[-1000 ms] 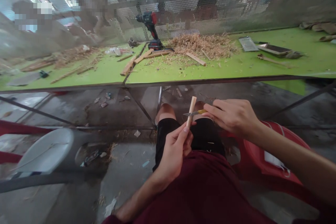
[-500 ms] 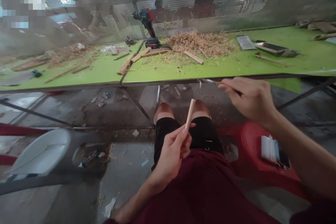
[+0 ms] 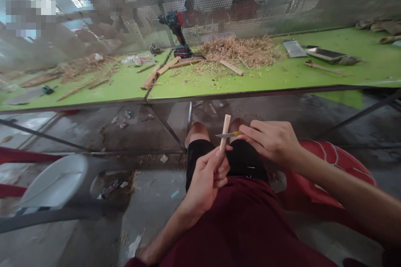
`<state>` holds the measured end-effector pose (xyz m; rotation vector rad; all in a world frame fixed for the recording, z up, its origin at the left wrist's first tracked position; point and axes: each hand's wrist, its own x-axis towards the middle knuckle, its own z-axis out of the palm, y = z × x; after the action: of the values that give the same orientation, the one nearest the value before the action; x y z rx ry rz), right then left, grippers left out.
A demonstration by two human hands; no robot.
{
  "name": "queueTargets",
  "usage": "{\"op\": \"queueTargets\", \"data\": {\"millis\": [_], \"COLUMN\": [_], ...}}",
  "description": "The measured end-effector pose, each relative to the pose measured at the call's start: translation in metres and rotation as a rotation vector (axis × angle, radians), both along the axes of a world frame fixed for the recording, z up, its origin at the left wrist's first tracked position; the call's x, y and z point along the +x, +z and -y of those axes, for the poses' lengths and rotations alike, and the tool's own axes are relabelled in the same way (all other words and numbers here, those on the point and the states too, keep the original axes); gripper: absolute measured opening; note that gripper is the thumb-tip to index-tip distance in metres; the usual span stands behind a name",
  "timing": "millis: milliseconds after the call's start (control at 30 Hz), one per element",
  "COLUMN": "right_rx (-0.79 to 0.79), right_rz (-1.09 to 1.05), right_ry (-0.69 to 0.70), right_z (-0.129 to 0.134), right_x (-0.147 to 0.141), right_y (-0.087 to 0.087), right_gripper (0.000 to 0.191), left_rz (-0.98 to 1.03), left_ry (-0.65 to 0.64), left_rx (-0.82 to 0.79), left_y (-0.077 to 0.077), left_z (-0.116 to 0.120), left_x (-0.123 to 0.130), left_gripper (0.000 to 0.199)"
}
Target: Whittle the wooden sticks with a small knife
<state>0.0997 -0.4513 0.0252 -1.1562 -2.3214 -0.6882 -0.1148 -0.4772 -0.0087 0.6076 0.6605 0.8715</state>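
My left hand [image 3: 208,175] is closed around the lower end of a slim pale wooden stick [image 3: 227,125], which points up and away over my lap. My right hand [image 3: 274,142] grips the yellow handle of a small knife [image 3: 224,135]. Its blade lies across the stick a little above my left fingers, pointing left. Most of the knife's handle is hidden inside my right fist.
Ahead stands a green table [image 3: 194,87] with a cordless drill [image 3: 177,31], a heap of wood shavings [image 3: 241,50], several wood pieces and a flat metal-edged tray [image 3: 326,54]. A red stool [image 3: 338,167] is at my right, a grey-white chair [image 3: 53,179] at my left.
My right hand has moved down and left, bringing the knife from beyond the stick's tip back onto the stick. My left hand with the stick has barely moved.
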Motion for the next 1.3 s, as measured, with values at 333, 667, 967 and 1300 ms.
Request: {"op": "queueTargets", "data": {"millis": [333,667,967,1300], "right_rx": [-0.003,-0.010,0.000,-0.035], "right_rz": [0.005,-0.053,-0.387,-0.010], "right_ry": [0.027,-0.153,-0.095,-0.048], "right_z": [-0.019,-0.043,-0.026,0.012], "right_x": [0.006,0.022,0.034,-0.011], "right_y": [0.003,0.007,0.025,0.002], "right_gripper": [0.035,0.038,0.026,0.030], "left_rz": [0.031,-0.009,-0.020,-0.043], "left_ry": [0.001,-0.015,-0.038,-0.026], "left_rx": [0.013,-0.009,-0.019,-0.012], "left_y": [0.000,-0.002,-0.006,-0.005], "left_z": [-0.003,0.004,0.008,0.007], "left_x": [-0.003,0.000,0.001,-0.002], "left_gripper": [0.026,0.033,0.036,0.037]}}
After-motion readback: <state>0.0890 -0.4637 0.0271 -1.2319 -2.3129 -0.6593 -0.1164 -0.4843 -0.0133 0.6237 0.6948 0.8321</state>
